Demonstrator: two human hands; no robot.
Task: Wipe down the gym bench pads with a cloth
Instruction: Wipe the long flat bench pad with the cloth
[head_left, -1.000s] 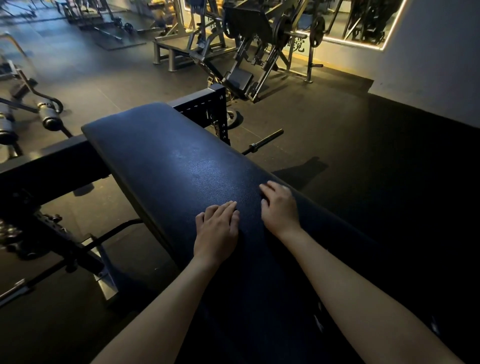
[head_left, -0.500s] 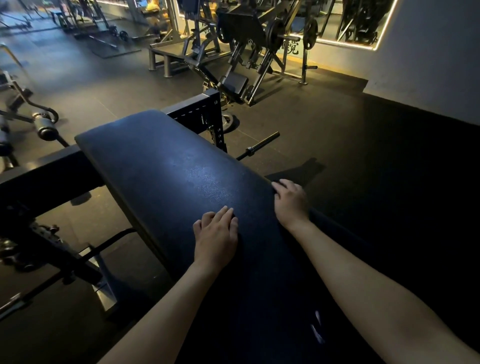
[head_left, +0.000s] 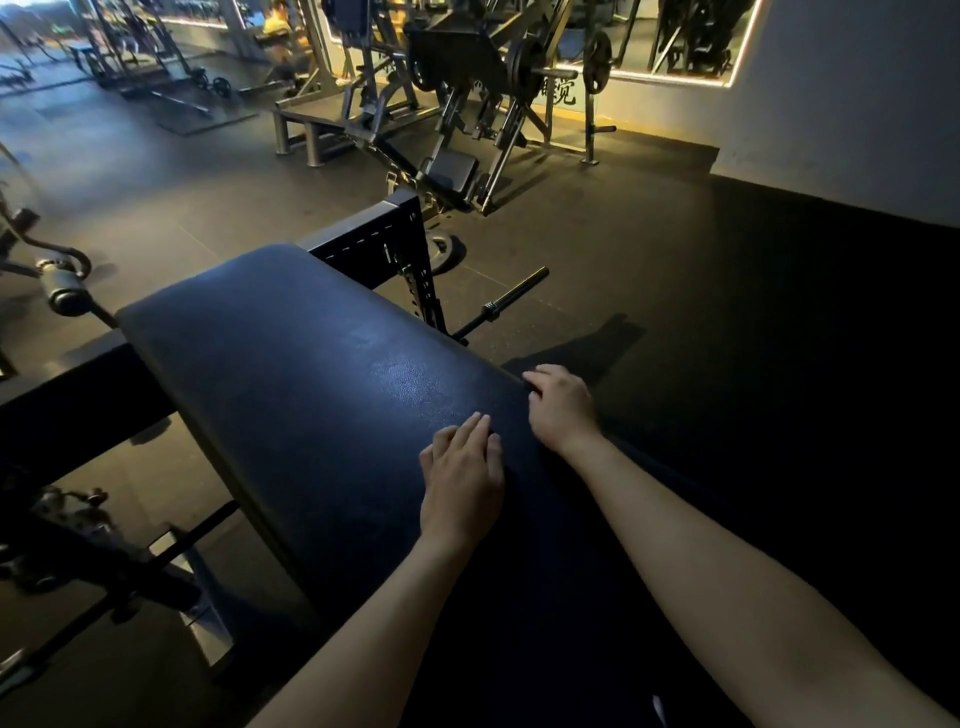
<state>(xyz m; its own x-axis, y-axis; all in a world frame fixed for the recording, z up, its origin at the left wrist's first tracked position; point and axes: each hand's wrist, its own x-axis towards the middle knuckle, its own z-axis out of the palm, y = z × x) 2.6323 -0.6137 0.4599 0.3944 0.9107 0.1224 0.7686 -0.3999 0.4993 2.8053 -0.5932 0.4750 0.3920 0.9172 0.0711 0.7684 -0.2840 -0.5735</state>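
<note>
Since a second ago, a shift of the right hand (head_left: 563, 410) away from the left hand (head_left: 460, 488), outward to the right edge of the bench pad (head_left: 291, 374). Left hand kept on nearly the same spot of the pad.

Counted: two hands, two bare forearms, one bench pad. Beyond the hands, just behind the far end of the pad, one black frame post (head_left: 384, 244) with a row of holes. Beyond the right hand, on the floor (head_left: 675, 270), one short bar (head_left: 511, 301). Farther off, one big plate-loaded machine (head_left: 467, 78), and far behind it one person in a yellow top (head_left: 278, 26), blurred. Far to the left of the left hand, one grey roller (head_left: 65, 291) on a curved arm.

Left hand: palm down, flat on the pad, fingers straight and close together, pressing on the surface. Right hand: near the left one, a little farther from the body, fingers bent, tips on the pad's right edge. Impossible to tell whether gripping something or only resting. Too dark to tell whether any cloth is under either hand.

Bench pad: under both hands, running away from them to the upper left. Long and broad, with rounded far corners. Dark blue-black cover with fine grain, a dull shine ahead of the left hand, almost black nearer the body.
</note>
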